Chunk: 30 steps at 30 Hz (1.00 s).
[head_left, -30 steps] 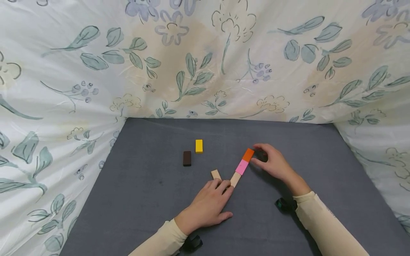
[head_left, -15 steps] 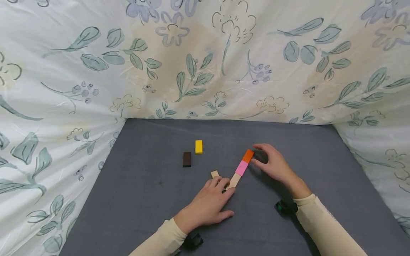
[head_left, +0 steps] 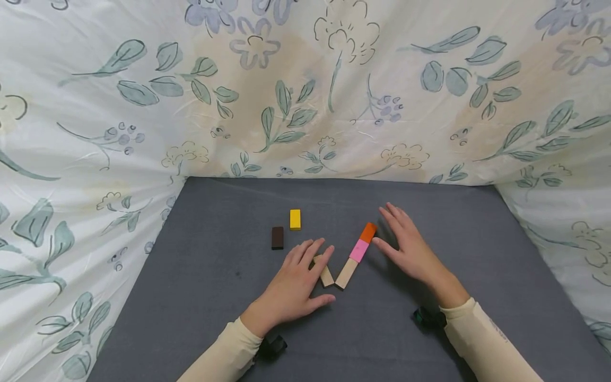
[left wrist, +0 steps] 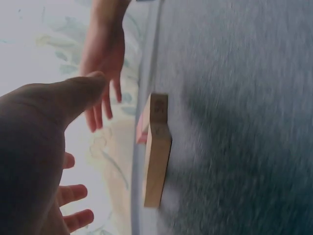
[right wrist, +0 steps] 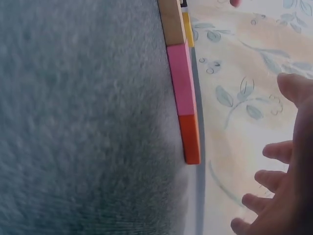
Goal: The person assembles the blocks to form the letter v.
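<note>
On the grey cloth, a slanted row runs from an orange block (head_left: 368, 232) through a pink block (head_left: 359, 250) to a plain wooden block (head_left: 346, 273), set end to end. A second wooden block (head_left: 326, 276) angles away from the row's near end, making a V; whether the two touch is hard to tell. My left hand (head_left: 291, 286) hovers over this second block's left side, fingers extended, partly covering it. To the right of the orange and pink blocks, my right hand (head_left: 412, 249) has its fingers spread and holds nothing. The right wrist view shows the orange block (right wrist: 190, 139) apart from those fingers.
A yellow block (head_left: 295, 219) and a dark brown block (head_left: 277, 238) lie farther back, left of the row. Flowered fabric (head_left: 305, 95) rises behind the grey cloth (head_left: 215, 318) and along both sides.
My left hand has lifted off the wooden blocks and shifted left, uncovering the V's near ends. My right hand's fingers have straightened and moved off the orange block.
</note>
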{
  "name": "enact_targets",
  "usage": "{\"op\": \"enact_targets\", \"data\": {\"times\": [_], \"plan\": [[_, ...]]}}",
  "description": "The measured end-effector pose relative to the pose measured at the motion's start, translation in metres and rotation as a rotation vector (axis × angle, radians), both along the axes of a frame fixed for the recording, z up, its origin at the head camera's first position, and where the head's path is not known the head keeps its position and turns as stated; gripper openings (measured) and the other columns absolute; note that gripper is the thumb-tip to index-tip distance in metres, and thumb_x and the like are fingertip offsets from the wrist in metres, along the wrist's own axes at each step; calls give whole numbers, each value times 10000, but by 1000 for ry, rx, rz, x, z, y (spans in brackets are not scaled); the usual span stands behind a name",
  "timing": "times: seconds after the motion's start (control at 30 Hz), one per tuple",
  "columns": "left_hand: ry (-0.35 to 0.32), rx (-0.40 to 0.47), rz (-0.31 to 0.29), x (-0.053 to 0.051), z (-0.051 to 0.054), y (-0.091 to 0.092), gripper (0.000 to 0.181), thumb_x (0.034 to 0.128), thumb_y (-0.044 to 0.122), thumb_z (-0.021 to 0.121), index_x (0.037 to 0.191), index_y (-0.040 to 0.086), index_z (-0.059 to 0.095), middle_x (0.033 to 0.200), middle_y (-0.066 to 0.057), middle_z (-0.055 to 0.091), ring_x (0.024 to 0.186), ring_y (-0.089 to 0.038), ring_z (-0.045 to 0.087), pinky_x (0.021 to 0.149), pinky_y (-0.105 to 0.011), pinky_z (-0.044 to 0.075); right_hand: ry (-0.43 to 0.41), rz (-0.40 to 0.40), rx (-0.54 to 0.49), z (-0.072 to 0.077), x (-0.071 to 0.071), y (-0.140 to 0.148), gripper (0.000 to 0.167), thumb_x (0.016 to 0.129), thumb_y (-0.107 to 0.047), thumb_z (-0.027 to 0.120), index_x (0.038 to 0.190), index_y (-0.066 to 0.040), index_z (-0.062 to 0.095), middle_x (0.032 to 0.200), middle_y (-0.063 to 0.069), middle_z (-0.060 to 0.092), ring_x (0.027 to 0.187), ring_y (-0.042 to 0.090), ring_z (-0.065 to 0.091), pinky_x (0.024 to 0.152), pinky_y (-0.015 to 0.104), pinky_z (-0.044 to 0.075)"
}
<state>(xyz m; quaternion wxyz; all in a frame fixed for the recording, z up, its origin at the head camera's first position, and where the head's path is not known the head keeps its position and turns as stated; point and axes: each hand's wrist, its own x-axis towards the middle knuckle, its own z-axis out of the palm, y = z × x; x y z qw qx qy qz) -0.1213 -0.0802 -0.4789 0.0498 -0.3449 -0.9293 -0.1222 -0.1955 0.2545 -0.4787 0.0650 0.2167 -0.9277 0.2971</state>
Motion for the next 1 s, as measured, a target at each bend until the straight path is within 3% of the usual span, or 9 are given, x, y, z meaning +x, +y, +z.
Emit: {"op": "enact_targets", "data": {"times": [0.27, 0.57, 1.0], "plan": [[39, 11, 64, -9, 4, -18, 1052, 957, 684, 723, 1735, 143, 265, 1754, -140, 254, 1584, -377, 250, 1256, -626, 256, 85, 18, 68, 5, 14, -9, 814, 1048, -433, 686, 1717, -139, 328, 1763, 185, 246, 1601, 490, 173, 1191, 785, 183], [44, 7, 98, -17, 5, -32, 1051, 970, 683, 705, 1739, 133, 245, 1778, -144, 189, 1597, -382, 217, 1256, -645, 235, 101, 18, 59, 7, 21, -13, 803, 1041, -412, 710, 1713, -164, 346, 1774, 132, 237, 1609, 460, 174, 1174, 787, 235], [40, 29, 130, -28, 3, -47, 1039, 965, 663, 727, 1723, 103, 290, 1726, -179, 292, 1575, -400, 265, 1256, -631, 247, 132, 34, 84, 14, 36, -23, 819, 986, -385, 788, 1673, -133, 420, 1727, 154, 322, 1577, 447, 258, 1159, 756, 317]]}}
